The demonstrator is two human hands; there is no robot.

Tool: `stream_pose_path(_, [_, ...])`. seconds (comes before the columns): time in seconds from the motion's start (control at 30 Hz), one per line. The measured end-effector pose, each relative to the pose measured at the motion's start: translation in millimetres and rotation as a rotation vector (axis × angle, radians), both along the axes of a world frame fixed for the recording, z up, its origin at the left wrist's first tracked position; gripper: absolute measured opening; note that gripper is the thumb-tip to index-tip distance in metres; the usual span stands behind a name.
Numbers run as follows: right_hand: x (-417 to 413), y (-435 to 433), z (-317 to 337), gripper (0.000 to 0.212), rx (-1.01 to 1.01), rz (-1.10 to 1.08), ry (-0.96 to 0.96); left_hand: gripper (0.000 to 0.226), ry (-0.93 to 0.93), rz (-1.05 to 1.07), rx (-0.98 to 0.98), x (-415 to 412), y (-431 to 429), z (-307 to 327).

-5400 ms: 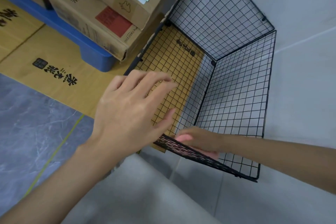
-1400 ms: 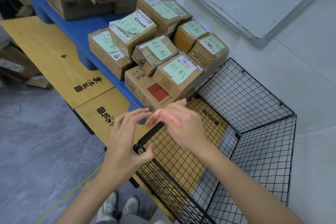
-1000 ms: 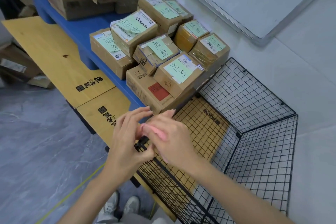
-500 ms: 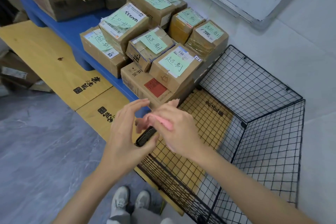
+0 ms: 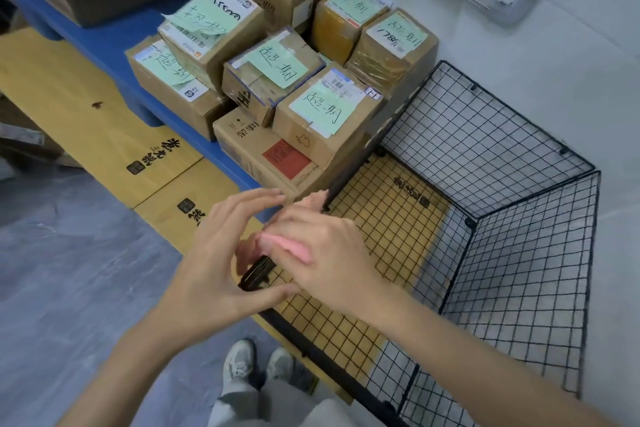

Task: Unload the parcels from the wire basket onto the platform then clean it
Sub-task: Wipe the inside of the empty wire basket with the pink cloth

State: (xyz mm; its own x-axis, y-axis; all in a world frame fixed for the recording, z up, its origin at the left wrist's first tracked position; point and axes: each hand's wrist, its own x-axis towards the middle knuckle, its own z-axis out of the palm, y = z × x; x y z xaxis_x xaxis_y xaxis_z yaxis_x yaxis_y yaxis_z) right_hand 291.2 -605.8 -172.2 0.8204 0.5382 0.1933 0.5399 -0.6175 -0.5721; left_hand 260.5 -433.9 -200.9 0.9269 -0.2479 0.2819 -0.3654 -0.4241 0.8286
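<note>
Now basket (image 5: 485, 135) empty beside platform (image 5: 114, 42), parcels (image 5: 311, 111) stacked there; left hand (image 5: 214, 263) pinches rim corner, right hand (image 5: 332, 253) grips cloth (image 5: 287, 246) on rim. Risk: cloth snags wire joint; light basket tips if pinch slips.

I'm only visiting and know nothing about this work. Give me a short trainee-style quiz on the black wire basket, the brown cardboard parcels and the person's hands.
1. True or false: brown cardboard parcels lie inside the black wire basket.
2. What does the right hand hold against the basket's rim? A. a pink cloth B. a roll of tape C. nothing
3. Fill in: the parcels are stacked on the ____ low platform.

Key: 1 false; 2 A; 3 blue.
</note>
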Motion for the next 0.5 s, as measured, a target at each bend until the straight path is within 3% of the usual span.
stream_pose_path(0.2, [18.7,-14.4,-13.2,0.025,0.004,0.101,-0.051,0.074,0.028,-0.003,0.029,-4.4,11.5,-1.1])
stream_pose_path(0.37, [47.5,-35.7,-17.7,0.019,0.056,-0.195,-0.166,0.069,0.045,0.008,0.061,-7.7,16.6,-0.1])
stream_pose_path(0.5, [3.8,-6.8,-21.8,0.02,-0.008,0.063,-0.152,0.064,0.032,0.032,0.038,-7.3,21.0,3.1])
